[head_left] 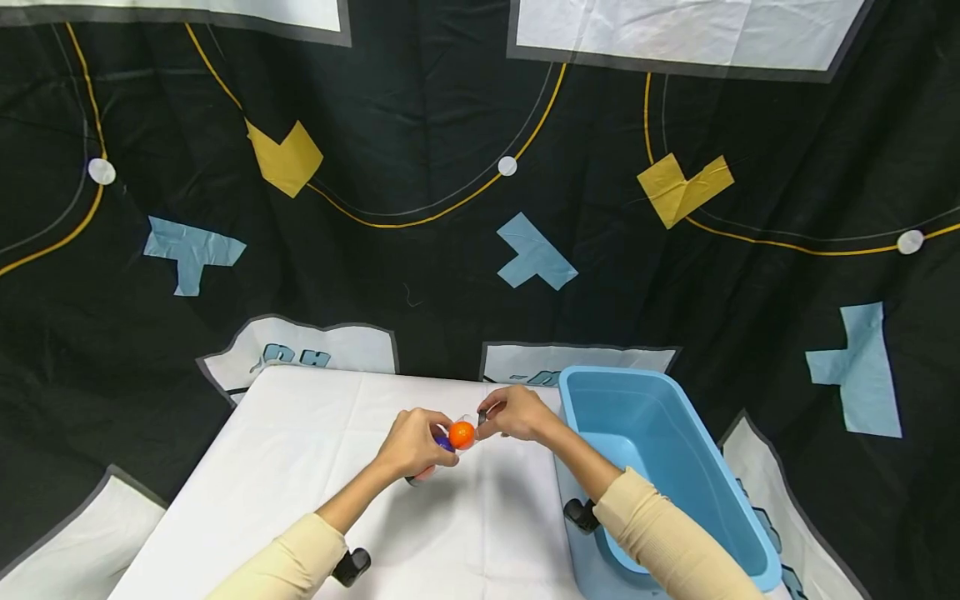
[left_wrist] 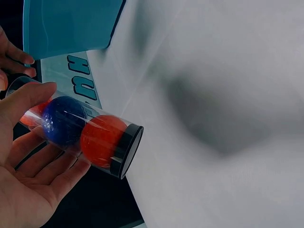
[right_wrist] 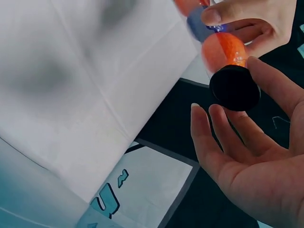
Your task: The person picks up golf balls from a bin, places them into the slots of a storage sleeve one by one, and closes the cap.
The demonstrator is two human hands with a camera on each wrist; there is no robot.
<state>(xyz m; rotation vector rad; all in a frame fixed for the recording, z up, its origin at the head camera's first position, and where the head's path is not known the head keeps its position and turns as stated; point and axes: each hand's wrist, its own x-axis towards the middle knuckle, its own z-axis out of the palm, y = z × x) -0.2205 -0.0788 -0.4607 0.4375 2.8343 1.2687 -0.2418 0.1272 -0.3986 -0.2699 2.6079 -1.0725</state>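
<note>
My left hand (head_left: 415, 442) grips a clear tube (left_wrist: 89, 114) round its middle, thumb on one side and fingers on the other. Inside it sit a red-orange ball (left_wrist: 102, 141), a blue ball (left_wrist: 62, 120) and a bright orange ball (head_left: 461, 434) in a row. A black end cap (left_wrist: 127, 152) closes the end nearer my left wrist. At the other end, my right hand (head_left: 520, 414) pinches a black cap (right_wrist: 235, 88) with thumb and fingertips. Whether this cap is fully seated on the tube I cannot tell. The tube is held tilted above the white table.
A light blue plastic tub (head_left: 750, 533) stands on the right of the white-covered table (head_left: 300, 433), beneath my right forearm. Behind the table hangs a black cloth (head_left: 420, 283) with blue and yellow tape pieces and white printed panels.
</note>
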